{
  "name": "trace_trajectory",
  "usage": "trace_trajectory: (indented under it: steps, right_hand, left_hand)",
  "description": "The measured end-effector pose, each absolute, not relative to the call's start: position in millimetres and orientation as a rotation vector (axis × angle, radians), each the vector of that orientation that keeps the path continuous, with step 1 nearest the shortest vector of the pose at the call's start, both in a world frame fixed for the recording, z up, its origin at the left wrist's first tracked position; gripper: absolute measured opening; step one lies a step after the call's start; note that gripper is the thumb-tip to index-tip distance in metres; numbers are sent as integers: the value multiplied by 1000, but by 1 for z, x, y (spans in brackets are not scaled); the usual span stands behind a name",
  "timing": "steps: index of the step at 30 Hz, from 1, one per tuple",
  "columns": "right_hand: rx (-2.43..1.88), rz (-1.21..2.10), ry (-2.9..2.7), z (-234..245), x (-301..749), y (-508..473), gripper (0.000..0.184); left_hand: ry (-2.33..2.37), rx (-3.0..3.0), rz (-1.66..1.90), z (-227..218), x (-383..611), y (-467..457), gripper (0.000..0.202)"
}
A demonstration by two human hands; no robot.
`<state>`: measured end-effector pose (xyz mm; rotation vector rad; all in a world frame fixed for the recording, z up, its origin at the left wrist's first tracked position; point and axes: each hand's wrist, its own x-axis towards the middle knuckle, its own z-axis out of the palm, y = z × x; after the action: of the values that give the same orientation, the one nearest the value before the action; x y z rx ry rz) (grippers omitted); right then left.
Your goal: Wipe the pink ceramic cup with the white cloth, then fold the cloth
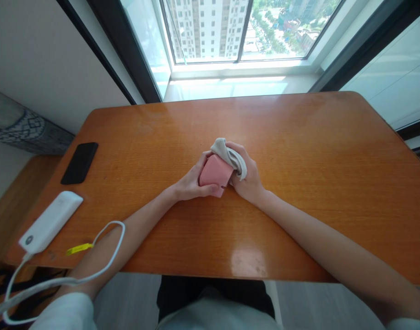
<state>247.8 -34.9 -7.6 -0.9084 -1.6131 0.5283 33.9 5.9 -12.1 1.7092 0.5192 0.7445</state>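
Observation:
Over the middle of the wooden table, my left hand [198, 181] grips a small pink box-like object [215, 173], its thumb across the near face. I cannot make out exactly what kind of object it is; a small dark notch shows near its lower right edge. My right hand [247, 176] is closed around a folded grey-white cloth [232, 158], which lies against the top and right side of the pink object. The right fingertips are partly hidden behind the cloth and the object.
A black phone [79, 163] lies at the table's left side. Nearer me is a white power bank [51, 222] with a white cable [122, 238] looping over my left forearm and a yellow tag [79, 249]. The wooden table [316, 183] reaches to a window [240, 32].

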Motion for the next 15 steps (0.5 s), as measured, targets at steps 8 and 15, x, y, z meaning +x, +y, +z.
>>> trace_trajectory:
  steps: [8, 15]
  right_hand:
    - [-886, 409, -1621, -8, 247, -41, 43]
    - [-764, 155, -1650, -3, 244, -46, 48]
  left_hand:
    - [467, 1717, 704, -11, 35, 4, 107]
    - [440, 1702, 668, -7, 37, 3, 105]
